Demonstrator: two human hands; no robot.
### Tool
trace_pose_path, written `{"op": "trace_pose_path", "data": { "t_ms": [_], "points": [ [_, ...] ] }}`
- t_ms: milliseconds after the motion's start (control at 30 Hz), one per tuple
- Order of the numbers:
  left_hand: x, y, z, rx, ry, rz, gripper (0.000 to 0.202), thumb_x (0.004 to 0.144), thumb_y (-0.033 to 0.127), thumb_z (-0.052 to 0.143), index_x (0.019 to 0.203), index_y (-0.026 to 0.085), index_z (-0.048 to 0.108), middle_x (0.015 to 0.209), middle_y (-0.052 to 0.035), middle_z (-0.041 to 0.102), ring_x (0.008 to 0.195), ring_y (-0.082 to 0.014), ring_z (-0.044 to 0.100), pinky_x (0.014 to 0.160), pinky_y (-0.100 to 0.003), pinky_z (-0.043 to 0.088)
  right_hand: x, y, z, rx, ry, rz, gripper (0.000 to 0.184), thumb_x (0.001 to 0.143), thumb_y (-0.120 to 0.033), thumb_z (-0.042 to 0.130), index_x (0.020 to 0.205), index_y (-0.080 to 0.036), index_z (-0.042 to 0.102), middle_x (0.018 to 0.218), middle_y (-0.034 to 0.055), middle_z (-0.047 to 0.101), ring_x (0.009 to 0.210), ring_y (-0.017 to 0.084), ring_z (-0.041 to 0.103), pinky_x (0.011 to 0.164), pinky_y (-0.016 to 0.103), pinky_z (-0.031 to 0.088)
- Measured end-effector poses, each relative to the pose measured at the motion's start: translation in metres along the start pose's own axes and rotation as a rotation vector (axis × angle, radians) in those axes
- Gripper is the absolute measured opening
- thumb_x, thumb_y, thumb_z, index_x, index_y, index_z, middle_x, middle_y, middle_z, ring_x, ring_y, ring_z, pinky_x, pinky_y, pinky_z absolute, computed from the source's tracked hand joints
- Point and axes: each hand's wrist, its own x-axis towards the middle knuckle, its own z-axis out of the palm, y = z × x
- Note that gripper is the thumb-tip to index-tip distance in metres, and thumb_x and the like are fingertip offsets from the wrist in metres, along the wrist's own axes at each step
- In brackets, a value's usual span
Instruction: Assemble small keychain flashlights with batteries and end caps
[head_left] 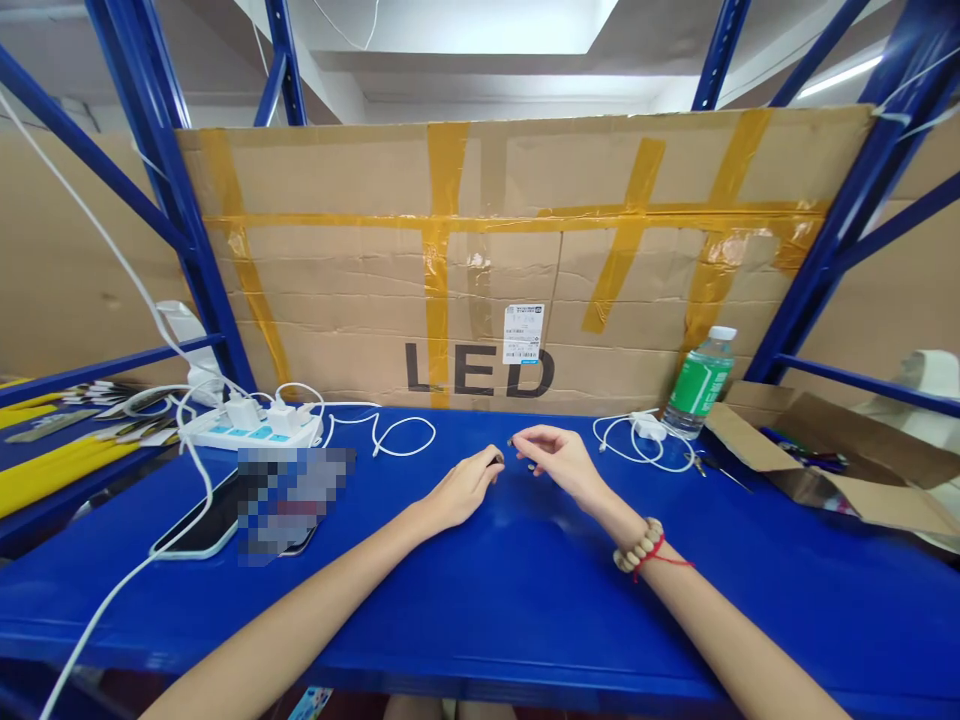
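Over the middle of the blue shelf surface [510,620], my left hand [463,487] is closed, with its fingers curled together. A small dark spot shows at its fingertips; I cannot make out whether it is a held thing or a nail. Just to the right, a small gap away, my right hand [561,460] is pinched, thumb and index finger pointing left. Something tiny and dark shows at that pinch, too small to name. A beaded bracelet [640,546] with a red string circles my right wrist.
A white power strip [255,432] with plugged-in chargers and a phone [199,515] lie left, beside a blurred-out patch. At right stand a green-labelled bottle [699,385], a white charger [649,427] with cable, and an open cardboard box [750,440]. A large carton [360,290] stands behind.
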Motion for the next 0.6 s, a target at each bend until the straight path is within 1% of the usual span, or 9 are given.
{"op": "trace_pose_path", "data": {
  "t_ms": [133,233,300,467,600],
  "points": [
    [-0.0022,-0.0010,0.0003,-0.022,0.010,0.008,0.019,0.092,0.026,0.029,0.081,0.019,0.043,0.074,0.0008,0.051,0.064,-0.0117,0.048,0.063,-0.024,0.039,-0.0013,0.0022,0.0041,-0.084,-0.086,-0.051,0.031,0.065,-0.044,0.065,0.076,-0.015,0.067,0.075,0.0060,0.067,0.061,0.014,0.058,0.040,0.019,0.041],
    [-0.0019,0.0004,-0.0012,-0.030,0.019,0.003,0.020,0.092,0.027,0.029,0.083,0.018,0.045,0.075,0.0005,0.051,0.066,-0.0119,0.048,0.064,-0.023,0.039,-0.0020,0.0023,0.0048,-0.126,-0.109,-0.036,0.029,0.066,-0.043,0.064,0.075,-0.015,0.068,0.075,0.0056,0.067,0.060,0.013,0.057,0.040,0.019,0.039],
    [-0.0025,0.0009,-0.0023,-0.040,0.017,0.019,0.022,0.092,0.028,0.029,0.086,0.018,0.047,0.080,-0.0008,0.054,0.070,-0.0126,0.051,0.066,-0.024,0.040,-0.0022,0.0029,0.0047,-0.137,-0.116,-0.024,0.029,0.065,-0.042,0.065,0.074,-0.015,0.068,0.075,0.0051,0.067,0.059,0.012,0.056,0.040,0.019,0.037],
    [-0.0070,0.0021,-0.0040,-0.081,0.013,0.044,0.024,0.093,0.026,0.030,0.097,0.019,0.052,0.097,-0.0048,0.059,0.088,-0.0159,0.055,0.080,-0.026,0.041,-0.0022,0.0082,0.0053,-0.080,-0.182,0.096,0.033,0.062,-0.045,0.067,0.076,-0.014,0.069,0.066,0.0034,0.064,0.052,0.009,0.051,0.038,0.018,0.033],
    [-0.0104,0.0067,-0.0053,-0.091,0.014,0.042,0.025,0.093,0.025,0.030,0.100,0.019,0.054,0.102,-0.0052,0.060,0.093,-0.0168,0.056,0.085,-0.026,0.041,-0.0020,0.0077,0.0042,-0.042,-0.211,0.161,0.035,0.059,-0.046,0.069,0.073,-0.014,0.068,0.058,0.0010,0.061,0.048,0.007,0.049,0.037,0.017,0.031]
  ]
}}
